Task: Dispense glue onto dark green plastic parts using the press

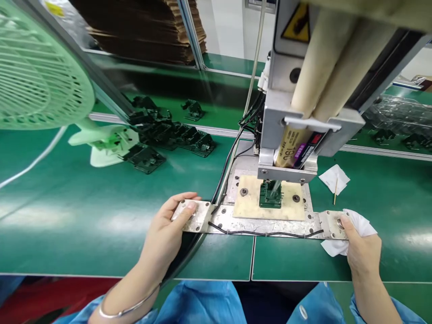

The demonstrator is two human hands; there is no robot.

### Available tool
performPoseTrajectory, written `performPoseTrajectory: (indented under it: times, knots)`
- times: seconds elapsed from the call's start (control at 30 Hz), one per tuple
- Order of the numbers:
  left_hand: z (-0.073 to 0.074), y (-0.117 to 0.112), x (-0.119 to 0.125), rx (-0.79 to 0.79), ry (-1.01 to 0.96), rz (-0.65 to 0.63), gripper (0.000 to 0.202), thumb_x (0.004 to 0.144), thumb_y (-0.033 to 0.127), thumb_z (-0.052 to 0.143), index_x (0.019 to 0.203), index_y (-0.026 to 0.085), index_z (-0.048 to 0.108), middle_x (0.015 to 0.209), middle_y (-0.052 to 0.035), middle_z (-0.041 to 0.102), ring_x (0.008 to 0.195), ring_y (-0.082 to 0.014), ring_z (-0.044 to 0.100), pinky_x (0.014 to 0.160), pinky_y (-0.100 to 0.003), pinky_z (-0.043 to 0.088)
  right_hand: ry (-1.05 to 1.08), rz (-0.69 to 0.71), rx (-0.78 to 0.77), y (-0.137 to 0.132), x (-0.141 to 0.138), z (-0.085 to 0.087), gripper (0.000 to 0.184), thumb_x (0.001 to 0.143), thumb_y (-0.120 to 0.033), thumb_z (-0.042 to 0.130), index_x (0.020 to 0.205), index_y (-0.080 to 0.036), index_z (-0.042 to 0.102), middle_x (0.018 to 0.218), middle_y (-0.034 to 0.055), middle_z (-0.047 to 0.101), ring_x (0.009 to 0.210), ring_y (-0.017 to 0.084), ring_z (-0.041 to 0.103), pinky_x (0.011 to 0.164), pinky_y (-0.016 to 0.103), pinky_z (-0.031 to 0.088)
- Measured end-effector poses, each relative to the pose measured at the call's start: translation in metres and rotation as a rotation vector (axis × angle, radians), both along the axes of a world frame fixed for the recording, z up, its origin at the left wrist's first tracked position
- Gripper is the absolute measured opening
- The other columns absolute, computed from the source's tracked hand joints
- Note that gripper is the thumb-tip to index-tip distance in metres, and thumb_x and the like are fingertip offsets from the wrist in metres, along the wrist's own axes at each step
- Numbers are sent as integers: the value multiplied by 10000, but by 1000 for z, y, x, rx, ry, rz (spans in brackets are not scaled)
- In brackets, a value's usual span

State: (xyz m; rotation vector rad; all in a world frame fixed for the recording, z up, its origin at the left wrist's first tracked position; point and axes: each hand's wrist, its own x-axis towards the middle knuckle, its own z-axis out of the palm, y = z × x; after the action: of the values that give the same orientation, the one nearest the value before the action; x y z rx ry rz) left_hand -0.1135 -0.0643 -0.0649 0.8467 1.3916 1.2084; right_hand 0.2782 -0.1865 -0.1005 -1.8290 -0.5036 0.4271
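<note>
My left hand grips the metal button block at the left end of the machine's base, thumb pressed on top. At the other end, my right hand is closed around a matching button block. Its thumb rests on the round button. Between them, a dark green plastic part sits on a cream fixture plate. The clear nozzle of a two-tube glue dispenser reaches down to this part. Fingers of both hands are partly hidden by the blocks.
Several dark plastic parts lie at the back left, beside a pale green fan. White tissue lies by my right hand; another white sheet with a thin brass-coloured stick lies behind. Black cables run left of the machine.
</note>
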Motion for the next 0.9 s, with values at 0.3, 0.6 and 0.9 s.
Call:
performPoseTrajectory:
  times: [0.3, 0.6, 0.9]
  knots:
    - [0, -1, 0, 14, 15, -4, 556, 612, 519, 902, 1024, 215, 688, 977, -15, 723, 761, -124, 635, 638, -153, 516, 13, -31, -6, 1, 1, 0, 600, 606, -608, 889, 983, -155, 776, 939, 112, 767, 830, 292, 720, 639, 324, 567]
    - [-1, -1, -1, 8, 23, -24, 583, 606, 551, 901, 1037, 229, 679, 1012, -18, 711, 777, -117, 629, 651, -136, 523, -36, -1, 3, -1, 6, -8, 541, 672, -583, 863, 993, -158, 775, 925, 113, 766, 847, 305, 717, 684, 366, 581]
    - [1, -1, -1, -3, 30, -7, 598, 568, 580, 907, 1011, 241, 689, 998, -9, 717, 763, -113, 630, 642, -130, 530, -62, 34, 15, -4, 6, -9, 578, 692, -592, 846, 1050, -146, 761, 883, 99, 762, 787, 298, 719, 634, 365, 588]
